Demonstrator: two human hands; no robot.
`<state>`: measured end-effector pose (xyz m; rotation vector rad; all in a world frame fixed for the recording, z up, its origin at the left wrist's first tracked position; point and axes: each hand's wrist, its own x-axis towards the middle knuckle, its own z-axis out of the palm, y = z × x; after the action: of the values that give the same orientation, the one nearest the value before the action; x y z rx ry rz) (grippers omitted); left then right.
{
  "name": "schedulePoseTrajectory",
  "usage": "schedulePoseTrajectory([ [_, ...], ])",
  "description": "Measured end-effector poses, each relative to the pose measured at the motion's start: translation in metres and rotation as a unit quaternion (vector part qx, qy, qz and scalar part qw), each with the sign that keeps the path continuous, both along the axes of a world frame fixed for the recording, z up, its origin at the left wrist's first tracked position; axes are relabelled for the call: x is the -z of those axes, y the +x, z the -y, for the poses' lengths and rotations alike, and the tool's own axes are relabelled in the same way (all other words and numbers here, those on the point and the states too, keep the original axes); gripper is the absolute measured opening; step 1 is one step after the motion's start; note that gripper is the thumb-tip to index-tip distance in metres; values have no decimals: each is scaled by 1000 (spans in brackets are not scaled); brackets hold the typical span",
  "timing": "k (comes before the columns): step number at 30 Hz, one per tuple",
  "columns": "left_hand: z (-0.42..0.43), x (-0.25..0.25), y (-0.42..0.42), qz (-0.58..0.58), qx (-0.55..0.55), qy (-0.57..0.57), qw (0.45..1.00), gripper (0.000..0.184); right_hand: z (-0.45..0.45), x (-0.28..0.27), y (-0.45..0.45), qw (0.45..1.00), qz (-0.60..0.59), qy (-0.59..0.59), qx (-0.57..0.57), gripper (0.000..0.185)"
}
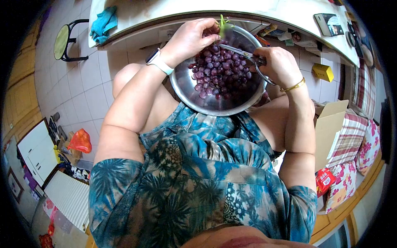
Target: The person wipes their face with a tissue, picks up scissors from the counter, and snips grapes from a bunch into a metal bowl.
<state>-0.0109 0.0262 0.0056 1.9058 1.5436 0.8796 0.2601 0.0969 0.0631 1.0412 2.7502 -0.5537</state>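
A wide metal bowl rests at my lap, holding many loose purple grapes. Over its far left rim, my left hand has thumb and fingers closed on a bunch of grapes, mostly hidden by the fingers. A green stem sticks up beside the fingertips. My right hand, at the bowl's right rim, grips metal scissors by the handles. Their blades point left over the grapes, with the tips close to my left fingers.
Beyond the bowl runs a white table with a teal cloth at its left end and a small box at its right. A yellow box lies on the floor. An open cardboard box stands right of me; a stool is far left.
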Motion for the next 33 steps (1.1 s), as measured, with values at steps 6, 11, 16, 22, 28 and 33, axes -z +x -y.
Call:
schedulePoseTrajectory([
  [6,2,-5,3,-5,-8,-37,999,30,3,-1,-4,1000,17,-23,10,35],
  [11,1,-1,4,-21,2,-1,1000,30,1,-1,-6,998,43,-43,13,37],
  [16,1,-2,3,-14,7,-5,1000,30,-1,-6,-2,998,30,-45,25,46],
  [22,2,0,3,-32,5,18,999,29,-8,-7,0,996,53,-67,21,47],
  [28,2,1,4,-38,8,16,999,27,-8,-7,-2,995,49,-88,20,47],
  [33,3,-5,6,-27,10,-2,1000,27,-6,-9,-6,994,62,-91,24,48],
])
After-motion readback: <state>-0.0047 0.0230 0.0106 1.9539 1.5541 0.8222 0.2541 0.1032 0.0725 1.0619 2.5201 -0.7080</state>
